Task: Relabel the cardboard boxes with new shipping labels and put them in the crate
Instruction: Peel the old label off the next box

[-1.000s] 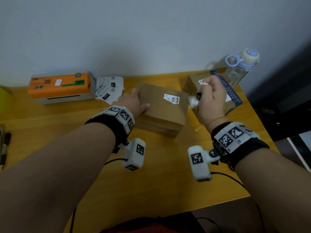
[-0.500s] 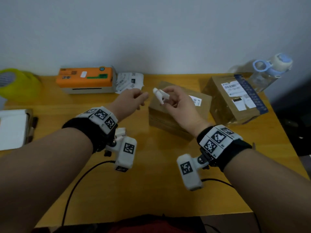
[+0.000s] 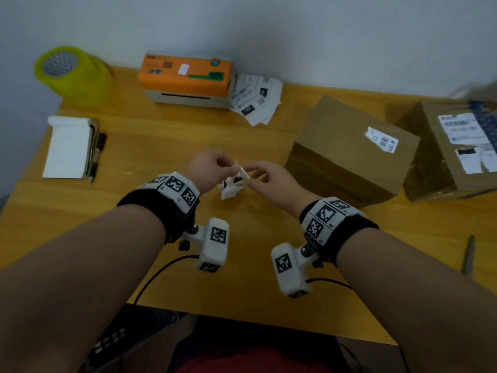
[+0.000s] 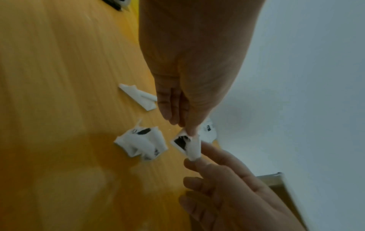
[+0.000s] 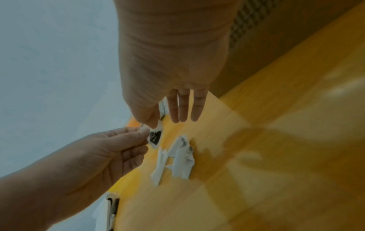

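Observation:
Both hands meet over the middle of the table and pinch one small torn label scrap (image 3: 243, 174) (image 4: 185, 143) (image 5: 155, 137) between them. My left hand (image 3: 231, 166) (image 4: 190, 132) holds one end and my right hand (image 3: 252, 175) (image 5: 155, 123) the other. Just below them, crumpled label scraps (image 3: 230, 189) (image 4: 141, 146) (image 5: 181, 159) lie on the wood. To the right stands a cardboard box (image 3: 347, 154) with a small remnant of label (image 3: 382, 140) on top. A second cardboard box (image 3: 430, 157) with several labels stands at the far right. No crate is in view.
An orange label printer (image 3: 185, 79) stands at the back by the wall, with printed labels (image 3: 255, 100) beside it. A yellow-green tape roll (image 3: 72, 74), a notepad (image 3: 68, 146) and a pen (image 3: 96, 154) are at the left. Another pen (image 3: 469, 254) lies near the right front edge.
My right hand has carried the torn scrap off the box leftward to the table's middle. My left hand left the box and now pinches the scrap too.

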`<state>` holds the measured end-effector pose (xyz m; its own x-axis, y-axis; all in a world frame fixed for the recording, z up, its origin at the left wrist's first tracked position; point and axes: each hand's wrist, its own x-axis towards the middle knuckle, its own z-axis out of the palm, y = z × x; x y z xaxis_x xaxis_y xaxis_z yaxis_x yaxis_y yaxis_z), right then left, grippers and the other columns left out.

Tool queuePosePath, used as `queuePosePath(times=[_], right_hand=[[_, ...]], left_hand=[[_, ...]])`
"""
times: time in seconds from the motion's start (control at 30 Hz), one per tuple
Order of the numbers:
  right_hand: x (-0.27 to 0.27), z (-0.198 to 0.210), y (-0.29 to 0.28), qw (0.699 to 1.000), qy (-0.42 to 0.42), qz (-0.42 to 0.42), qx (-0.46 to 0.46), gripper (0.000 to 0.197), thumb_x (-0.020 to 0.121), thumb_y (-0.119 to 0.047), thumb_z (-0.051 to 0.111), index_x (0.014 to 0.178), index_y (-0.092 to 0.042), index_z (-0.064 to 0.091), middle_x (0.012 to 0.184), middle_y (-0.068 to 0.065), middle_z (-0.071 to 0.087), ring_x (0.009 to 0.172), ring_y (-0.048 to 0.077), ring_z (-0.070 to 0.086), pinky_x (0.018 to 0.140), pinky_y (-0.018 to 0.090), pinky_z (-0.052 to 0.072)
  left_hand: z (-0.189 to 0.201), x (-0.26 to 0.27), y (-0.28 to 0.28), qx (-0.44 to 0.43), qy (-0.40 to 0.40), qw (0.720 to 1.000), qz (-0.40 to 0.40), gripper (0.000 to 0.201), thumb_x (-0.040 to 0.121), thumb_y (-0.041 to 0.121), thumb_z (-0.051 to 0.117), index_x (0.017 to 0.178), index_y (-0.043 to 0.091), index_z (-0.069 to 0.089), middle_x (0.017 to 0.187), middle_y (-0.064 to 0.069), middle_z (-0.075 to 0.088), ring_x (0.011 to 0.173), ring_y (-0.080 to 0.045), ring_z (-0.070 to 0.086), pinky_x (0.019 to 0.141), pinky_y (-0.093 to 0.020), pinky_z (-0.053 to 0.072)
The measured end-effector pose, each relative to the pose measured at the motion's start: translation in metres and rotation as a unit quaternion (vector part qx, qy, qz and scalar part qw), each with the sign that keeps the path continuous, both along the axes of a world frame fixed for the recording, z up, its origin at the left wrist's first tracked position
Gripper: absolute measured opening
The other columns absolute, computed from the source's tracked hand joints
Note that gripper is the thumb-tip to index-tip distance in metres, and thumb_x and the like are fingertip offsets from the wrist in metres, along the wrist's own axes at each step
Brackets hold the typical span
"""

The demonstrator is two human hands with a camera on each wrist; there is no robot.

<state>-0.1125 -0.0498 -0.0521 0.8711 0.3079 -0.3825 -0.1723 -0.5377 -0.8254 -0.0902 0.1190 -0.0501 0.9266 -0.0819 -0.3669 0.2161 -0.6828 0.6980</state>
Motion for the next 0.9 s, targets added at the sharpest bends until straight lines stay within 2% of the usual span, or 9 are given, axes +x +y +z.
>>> queuePosePath(times=[0.1,0.23,0.3,0.37,0.5,0.6,0.7,0.77,0.9], right_hand=[[0.002,-0.013,-0.003,0.996,0.023,0.025,-0.082,0.037,0.096,-0.022,0.051,0.133,-0.02,0.05,0.125,0.006,0.052,0.095,0.014,0.051,0.074,0.026,0.042],[0.005,-0.017,-0.014,0.991,0.039,0.016,-0.127,0.039,0.095,-0.02,0.052,0.134,-0.019,0.045,0.122,0.005,0.052,0.102,0.017,0.051,0.079,0.028,0.045],[0.007,-0.016,-0.02,0.99,0.038,0.015,-0.136,0.038,0.096,-0.019,0.051,0.133,-0.018,0.046,0.117,0.004,0.052,0.099,0.017,0.052,0.077,0.027,0.045],[0.008,-0.013,-0.025,0.99,0.031,0.014,-0.14,0.034,0.096,-0.018,0.05,0.13,-0.017,0.048,0.109,0.002,0.053,0.093,0.016,0.052,0.074,0.026,0.045],[0.009,-0.004,-0.028,0.993,-0.001,0.018,-0.12,0.027,0.096,-0.016,0.047,0.123,-0.017,0.053,0.099,0.002,0.058,0.083,0.018,0.058,0.067,0.03,0.05],[0.011,0.012,-0.027,0.995,-0.047,0.013,-0.085,0.023,0.095,-0.014,0.047,0.115,-0.02,0.057,0.093,0.005,0.064,0.083,0.023,0.064,0.076,0.041,0.056],[0.015,0.033,-0.03,0.995,-0.085,0.012,-0.05,0.021,0.095,-0.01,0.047,0.111,-0.018,0.058,0.088,0.007,0.066,0.08,0.02,0.065,0.076,0.039,0.056],[0.019,0.046,-0.037,0.993,-0.109,-0.006,-0.042,0.02,0.095,-0.01,0.047,0.109,-0.019,0.059,0.087,0.009,0.066,0.078,0.02,0.065,0.074,0.039,0.056],[0.026,0.065,-0.061,0.982,-0.158,-0.091,-0.056,0.02,0.095,-0.014,0.046,0.107,-0.024,0.059,0.081,0.004,0.066,0.069,0.019,0.064,0.068,0.038,0.057]], left_hand=[[-0.02,0.004,-0.005,0.09,0.014,0.996,-0.023,0.018,0.087,0.023,0.063,0.083,0.005,0.065,0.081,-0.014,0.066,0.077,-0.026,0.061,0.074,-0.04,0.053],[-0.036,0.009,-0.015,0.196,0.054,0.978,-0.054,0.021,0.091,0.024,0.056,0.093,0.003,0.062,0.067,-0.006,0.054,0.071,-0.024,0.054,0.064,-0.034,0.047],[-0.04,0.01,-0.019,0.243,0.064,0.966,-0.062,0.025,0.092,0.027,0.055,0.104,0.004,0.054,0.08,-0.009,0.056,0.08,-0.026,0.057,0.061,-0.031,0.041],[-0.044,0.013,-0.02,0.273,0.067,0.957,-0.069,0.035,0.093,0.031,0.054,0.114,0.003,0.048,0.099,-0.013,0.06,0.092,-0.029,0.06,0.066,-0.033,0.044],[-0.038,0.021,-0.028,0.3,0.089,0.94,-0.135,0.029,0.094,0.026,0.052,0.105,0.0,0.06,0.103,-0.018,0.065,0.095,-0.031,0.062,0.078,-0.039,0.051],[-0.026,0.023,-0.03,0.302,0.085,0.933,-0.176,0.03,0.094,0.029,0.051,0.097,0.003,0.065,0.083,-0.012,0.061,0.082,-0.027,0.059,0.067,-0.032,0.045],[-0.007,0.031,-0.03,0.32,0.054,0.927,-0.188,0.029,0.093,0.032,0.052,0.081,0.008,0.062,0.068,-0.006,0.053,0.067,-0.022,0.053,0.056,-0.027,0.039],[0.01,0.04,-0.035,0.326,0.023,0.926,-0.187,0.029,0.093,0.034,0.052,0.08,0.009,0.059,0.073,-0.007,0.056,0.068,-0.021,0.051,0.057,-0.028,0.038],[0.042,0.059,-0.062,0.283,-0.06,0.94,-0.178,0.034,0.093,0.033,0.05,0.092,0.003,0.066,0.092,-0.013,0.065,0.081,-0.025,0.057,0.067,-0.031,0.044]])
